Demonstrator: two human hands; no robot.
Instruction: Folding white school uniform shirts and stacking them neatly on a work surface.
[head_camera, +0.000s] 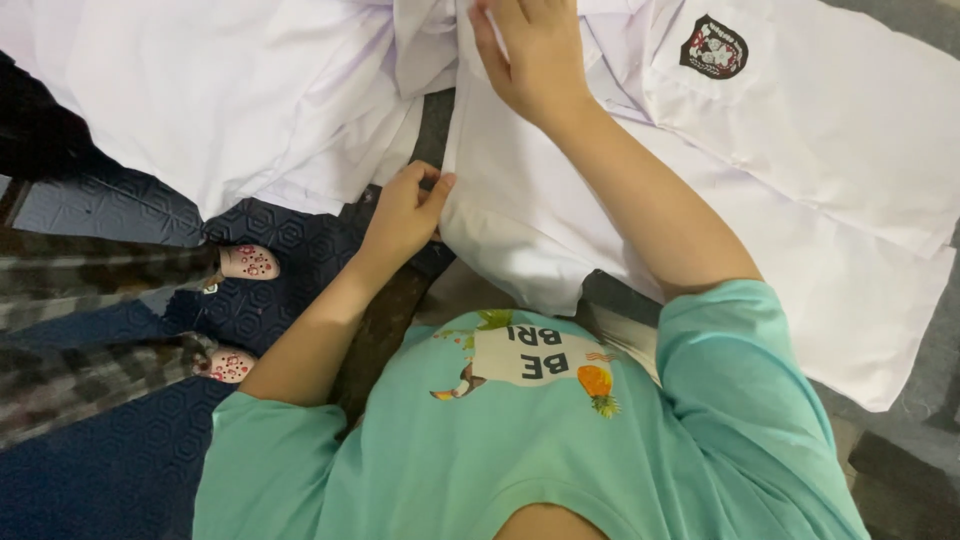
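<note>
A white shirt (800, 150) with a dark round badge (713, 47) on its chest pocket lies spread in front of me. My left hand (405, 212) pinches the shirt's lower edge near the middle of the view. Higher up, my right hand (530, 55) grips a fold of the same white cloth at the top edge of the frame. More white fabric (220, 100) is bunched at the upper left.
A dark blue patterned mat (120, 470) covers the left side. Two small feet in pale patterned socks (248, 262) of another person rest on it, beside checked cloth (70, 280). My turquoise printed T-shirt (560, 440) fills the bottom.
</note>
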